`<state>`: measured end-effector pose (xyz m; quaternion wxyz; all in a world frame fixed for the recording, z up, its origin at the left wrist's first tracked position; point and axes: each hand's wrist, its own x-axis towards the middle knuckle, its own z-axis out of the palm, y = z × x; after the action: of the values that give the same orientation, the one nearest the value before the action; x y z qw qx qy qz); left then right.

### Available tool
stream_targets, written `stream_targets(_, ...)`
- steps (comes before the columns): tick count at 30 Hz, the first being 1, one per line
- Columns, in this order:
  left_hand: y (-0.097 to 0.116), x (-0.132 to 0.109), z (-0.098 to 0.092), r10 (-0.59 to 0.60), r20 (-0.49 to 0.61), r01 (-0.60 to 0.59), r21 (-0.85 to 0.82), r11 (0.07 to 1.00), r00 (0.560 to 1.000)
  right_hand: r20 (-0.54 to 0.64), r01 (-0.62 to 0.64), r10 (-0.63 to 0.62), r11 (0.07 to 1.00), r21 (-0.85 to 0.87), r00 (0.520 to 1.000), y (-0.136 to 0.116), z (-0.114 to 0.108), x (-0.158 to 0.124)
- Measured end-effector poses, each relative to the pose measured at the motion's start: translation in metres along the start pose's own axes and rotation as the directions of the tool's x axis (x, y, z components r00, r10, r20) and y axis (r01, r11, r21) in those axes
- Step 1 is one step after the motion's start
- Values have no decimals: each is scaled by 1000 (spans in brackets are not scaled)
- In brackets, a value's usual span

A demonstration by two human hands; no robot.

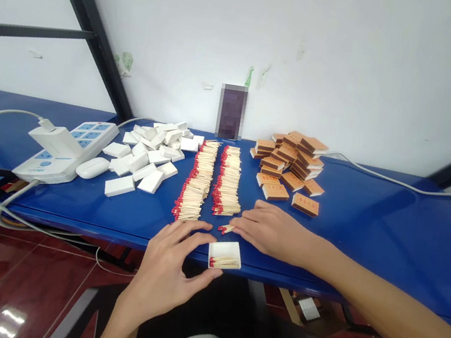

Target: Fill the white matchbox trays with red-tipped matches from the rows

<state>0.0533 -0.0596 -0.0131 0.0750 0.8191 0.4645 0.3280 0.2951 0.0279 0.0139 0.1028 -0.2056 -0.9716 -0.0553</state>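
Between its thumb and index finger my left hand (pixel 174 269) grips a white matchbox tray (pixel 235 248) at the table's front edge. Some matches (pixel 225 262) lie along the tray's near side, red heads to the left. My right hand (pixel 269 229) is just beyond the tray, its fingers closed on a few red-headed matches (pixel 225 229). Farther back run two long rows of matches, a left row (pixel 198 182) and a right row (pixel 228 183), heads facing left.
White trays (pixel 147 149) are heaped on the left, beside a white mouse (pixel 92 168) and a power strip (pixel 71 149) with a plugged-in charger (pixel 55 141). Orange-brown matchboxes (pixel 290 161) are piled at the back right. A blurred dark rectangle (pixel 232 112) leans against the wall.
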Motion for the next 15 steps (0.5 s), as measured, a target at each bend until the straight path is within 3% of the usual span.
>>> stream_targets(15, 0, 0, 1, -8, -3, 8, -2, 1000, 1000, 101, 1, 25, 968, -251, 995, -5, -5, 0)
